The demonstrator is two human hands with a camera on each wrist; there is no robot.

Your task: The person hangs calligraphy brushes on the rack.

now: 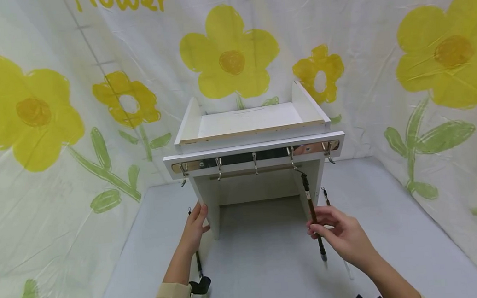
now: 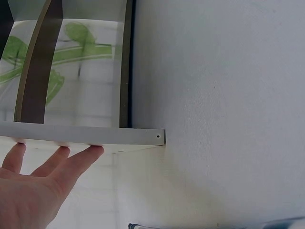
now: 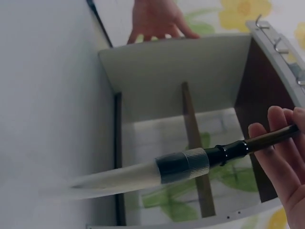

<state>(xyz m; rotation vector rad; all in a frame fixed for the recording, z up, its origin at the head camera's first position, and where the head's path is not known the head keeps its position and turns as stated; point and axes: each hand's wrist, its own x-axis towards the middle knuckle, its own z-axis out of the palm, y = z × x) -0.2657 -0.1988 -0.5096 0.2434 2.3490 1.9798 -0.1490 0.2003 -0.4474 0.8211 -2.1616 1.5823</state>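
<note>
Between thumb and fingers, my right hand point(image 1: 342, 236) pinches a calligraphy brush point(image 1: 310, 201) by its brown handle. The brush hangs nearly upright, bristles down, in front of the shelf. Its top loop is at the fourth hook point(image 1: 291, 157) from the left; whether it is fully over the hook I cannot tell. In the right wrist view the pale bristles point(image 3: 119, 180) show below a dark ferrule. My left hand point(image 1: 193, 230) rests its fingertips against the outer face of the white shelf's point(image 1: 209, 202) left side panel, its fingers extended in the left wrist view.
A metal rail point(image 1: 239, 159) with several hooks runs along the shelf's front. A second brush point(image 1: 198, 262) lies on the table beside the left hand. Another brush point(image 1: 327, 199) lies behind the right hand. A flower-printed curtain point(image 1: 355, 90) surrounds the pale table point(image 1: 263, 267).
</note>
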